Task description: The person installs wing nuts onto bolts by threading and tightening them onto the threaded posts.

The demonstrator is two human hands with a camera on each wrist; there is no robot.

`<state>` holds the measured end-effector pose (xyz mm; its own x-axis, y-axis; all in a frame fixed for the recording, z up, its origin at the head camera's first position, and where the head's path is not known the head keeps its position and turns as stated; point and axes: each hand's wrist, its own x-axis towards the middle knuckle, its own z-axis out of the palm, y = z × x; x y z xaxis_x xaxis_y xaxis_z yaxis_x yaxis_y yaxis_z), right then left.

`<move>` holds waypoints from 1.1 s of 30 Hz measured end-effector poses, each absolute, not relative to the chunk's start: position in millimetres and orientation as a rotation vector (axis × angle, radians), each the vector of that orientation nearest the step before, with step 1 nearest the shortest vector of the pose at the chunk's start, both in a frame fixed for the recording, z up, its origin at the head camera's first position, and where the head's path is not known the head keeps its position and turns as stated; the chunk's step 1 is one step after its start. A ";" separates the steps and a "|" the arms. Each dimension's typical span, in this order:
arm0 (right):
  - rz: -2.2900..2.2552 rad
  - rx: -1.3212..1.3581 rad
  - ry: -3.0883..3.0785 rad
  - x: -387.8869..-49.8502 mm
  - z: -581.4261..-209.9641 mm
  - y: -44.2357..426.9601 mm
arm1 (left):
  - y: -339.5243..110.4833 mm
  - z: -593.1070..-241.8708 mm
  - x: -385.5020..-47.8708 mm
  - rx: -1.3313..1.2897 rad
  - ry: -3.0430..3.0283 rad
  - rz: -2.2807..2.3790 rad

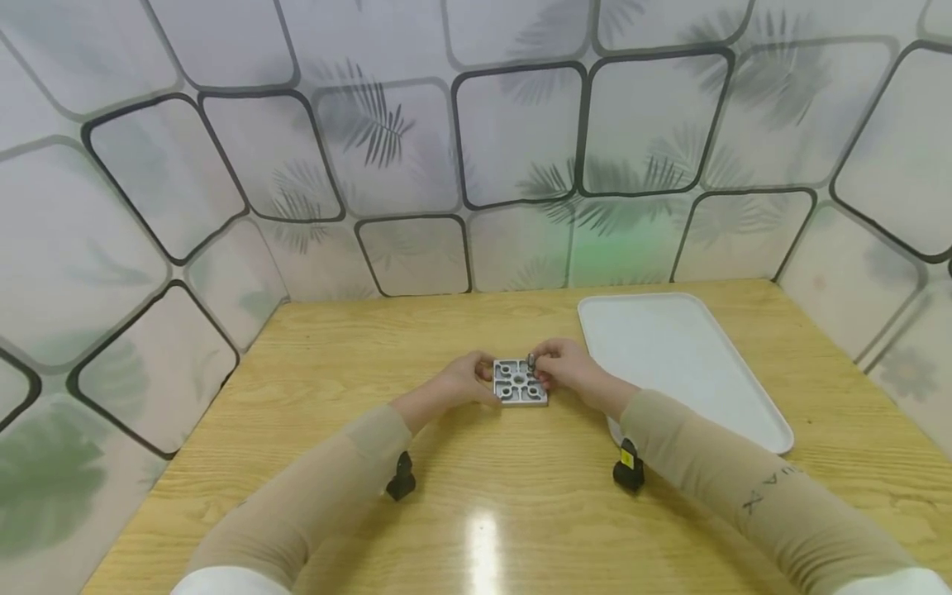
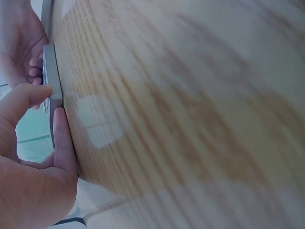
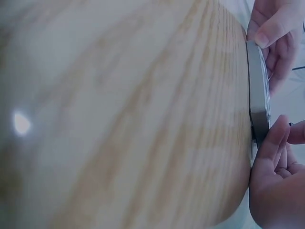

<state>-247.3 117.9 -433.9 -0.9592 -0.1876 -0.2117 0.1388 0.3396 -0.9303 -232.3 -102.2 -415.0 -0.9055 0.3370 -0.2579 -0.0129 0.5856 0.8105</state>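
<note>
Plate, square and metal, between left hand, gripping its nine-o'clock edge, and right hand, pinching small pin at one o'clock.

Dark capital letters run along the stretchy beige fabric sleeve on the person's right forearm; an X is legible, an apparent A and U less certain. The small black plastic device beneath that sleeve bears a yellow label, its marking too small to read.
</note>
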 end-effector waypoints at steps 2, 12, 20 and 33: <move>-1.649 -0.040 2.344 -245.5 -433.1 117.8 | -102.4 -416.2 -232.4 0.264 2.428 1.251; -1.584 -0.040 2.479 -242.9 -432.5 116.9 | -103.2 -417.1 -235.4 0.261 2.417 1.247; -1.546 -0.064 2.532 -244.6 -436.9 116.3 | -103.8 -418.8 -234.5 0.264 2.432 1.229; -1.392 -0.004 2.681 -240.9 -435.6 108.8 | -104.3 -418.6 -234.7 0.263 2.417 1.224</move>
<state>-240.9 108.8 -435.6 -0.9928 -0.0576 -0.1053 0.0530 0.5769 -0.8151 -234.7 -104.3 -418.6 -0.8952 0.3475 -0.2789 -0.0192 0.5952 0.8033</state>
